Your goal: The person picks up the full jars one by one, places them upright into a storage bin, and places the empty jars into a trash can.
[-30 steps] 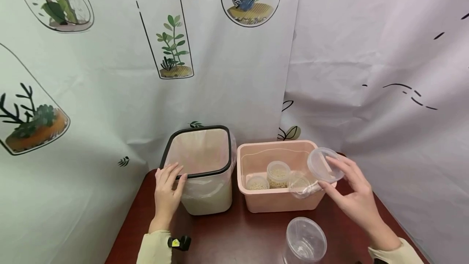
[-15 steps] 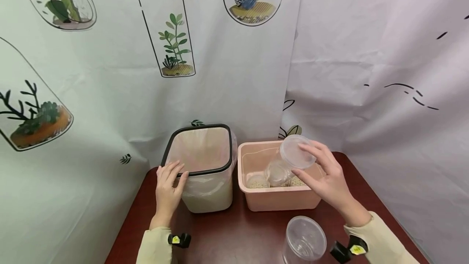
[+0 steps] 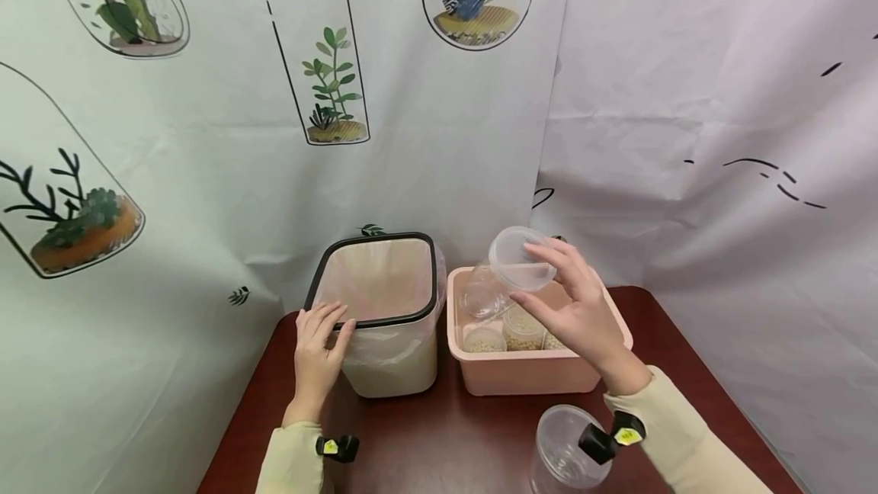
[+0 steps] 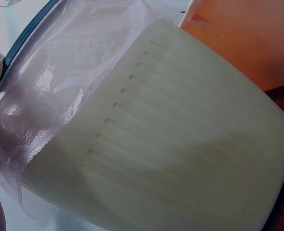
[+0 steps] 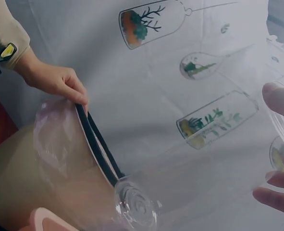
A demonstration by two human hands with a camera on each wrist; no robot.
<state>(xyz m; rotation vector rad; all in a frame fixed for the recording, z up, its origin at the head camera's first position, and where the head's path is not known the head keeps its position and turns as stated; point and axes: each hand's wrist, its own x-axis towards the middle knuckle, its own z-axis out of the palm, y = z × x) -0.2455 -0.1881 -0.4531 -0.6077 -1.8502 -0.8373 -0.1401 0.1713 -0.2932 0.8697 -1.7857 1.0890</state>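
In the head view my right hand [image 3: 576, 303] holds a clear plastic jar [image 3: 483, 296] by its lidded end, thumb and fingers on opposite sides of the white translucent lid [image 3: 520, 258]. The jar is tilted, its base pointing down and left above the pink tub [image 3: 535, 377]. Its clear base [image 5: 137, 204] shows in the right wrist view, and nothing is visible inside. My left hand [image 3: 318, 360] grips the black rim [image 3: 384, 322] of a pale trash can [image 3: 391, 376], which has a thin plastic bag [image 4: 60, 91] folded over its edge.
Inside the pink tub are several jars of pale grains or beans [image 3: 523, 330]. A clear jar [image 3: 565, 452] without a lid stands on the dark red table [image 3: 439, 448] in front. A printed curtain [image 3: 439, 136] hangs right behind the containers.
My right hand has carried the tilted jar left and slightly up, from the tub's right side across it towards the trash can. My left hand stays on the rim.
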